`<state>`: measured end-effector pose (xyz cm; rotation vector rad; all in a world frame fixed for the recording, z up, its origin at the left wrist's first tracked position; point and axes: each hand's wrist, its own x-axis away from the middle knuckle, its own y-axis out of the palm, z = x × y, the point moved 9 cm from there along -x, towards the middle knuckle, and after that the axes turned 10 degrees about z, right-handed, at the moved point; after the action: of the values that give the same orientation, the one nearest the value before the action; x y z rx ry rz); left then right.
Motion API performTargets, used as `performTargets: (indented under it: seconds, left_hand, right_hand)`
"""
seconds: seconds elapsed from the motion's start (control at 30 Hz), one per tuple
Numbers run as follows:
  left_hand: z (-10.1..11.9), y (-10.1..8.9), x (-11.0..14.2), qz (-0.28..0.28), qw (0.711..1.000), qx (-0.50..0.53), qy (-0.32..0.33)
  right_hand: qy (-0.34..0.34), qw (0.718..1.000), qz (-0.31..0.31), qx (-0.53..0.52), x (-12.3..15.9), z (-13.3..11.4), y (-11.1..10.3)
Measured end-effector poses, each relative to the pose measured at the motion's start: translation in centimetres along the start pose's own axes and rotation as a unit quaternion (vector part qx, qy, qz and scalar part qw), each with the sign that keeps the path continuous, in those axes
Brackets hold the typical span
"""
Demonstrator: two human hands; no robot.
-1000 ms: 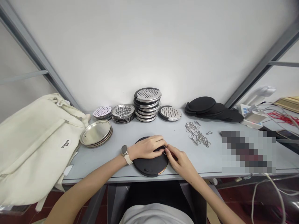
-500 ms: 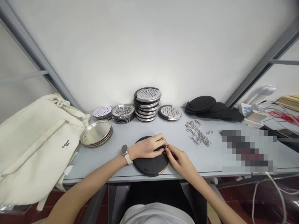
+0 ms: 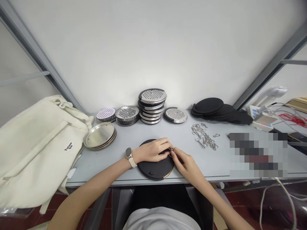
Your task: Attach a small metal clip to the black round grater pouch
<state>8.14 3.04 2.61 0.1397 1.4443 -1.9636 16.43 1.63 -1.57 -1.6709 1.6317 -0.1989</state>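
A round black disc (image 3: 154, 167) lies flat near the table's front edge, with a thin shiny strip at its lower right rim. My left hand (image 3: 154, 150), wearing a watch, rests over the disc with its fingers and thumb closed at the right rim. There, my right hand (image 3: 184, 161) pinches a small metal ring clip (image 3: 170, 155), only partly visible between the fingers. Fingertips of both hands meet at this spot, and the exact grip is hidden. To the right is a loose pile of metal clips (image 3: 205, 139).
Along the wall stand a tall stack of perforated metal discs (image 3: 153, 95), a lower stack (image 3: 127, 113) and a single disc (image 3: 176, 115). Plain metal lids (image 3: 99, 134) lie beside a cream bag (image 3: 40, 150) on the left. Black round covers (image 3: 208, 107) are heaped at back right.
The hands stay at the disc's right rim with only slight finger movement. The whole view has shifted a little.
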Motion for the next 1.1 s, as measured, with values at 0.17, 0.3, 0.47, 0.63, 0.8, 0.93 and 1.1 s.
performTargets:
  seconds: [0.17, 0.3, 0.47, 0.63, 0.8, 0.93, 1.1]
  left_hand:
    - [0.16, 0.03, -0.05, -0.005, 1.000, -0.011, 0.009]
    - [0.21, 0.05, -0.04, -0.007, 1.000, -0.008, 0.012]
    - [0.30, 0.02, -0.10, -0.006, 1.000, -0.017, 0.020]
    - [0.33, -0.03, -0.18, -0.007, 0.999, -0.032, 0.021]
    - [0.21, -0.09, -0.20, -0.004, 1.000, -0.021, 0.012]
    - [-0.04, -0.20, -0.21, 0.004, 1.000, 0.002, -0.001]
    - [-0.17, -0.24, -0.26, 0.008, 1.000, 0.010, -0.009]
  right_hand:
    - [-0.002, 1.000, 0.011, -0.003, -0.03, -0.16, -0.24]
    - [0.004, 1.000, 0.014, -0.015, 0.01, -0.09, -0.31]
    - [0.006, 1.000, -0.001, -0.012, 0.07, -0.04, -0.08]
    - [0.008, 1.000, -0.010, -0.002, -0.04, 0.04, 0.13]
    - [0.012, 1.000, -0.006, -0.005, -0.09, 0.20, 0.17]
    - [0.020, 1.000, -0.007, -0.011, 0.00, 0.42, 0.25]
    - [0.026, 1.000, -0.010, -0.014, -0.01, 0.57, 0.32]
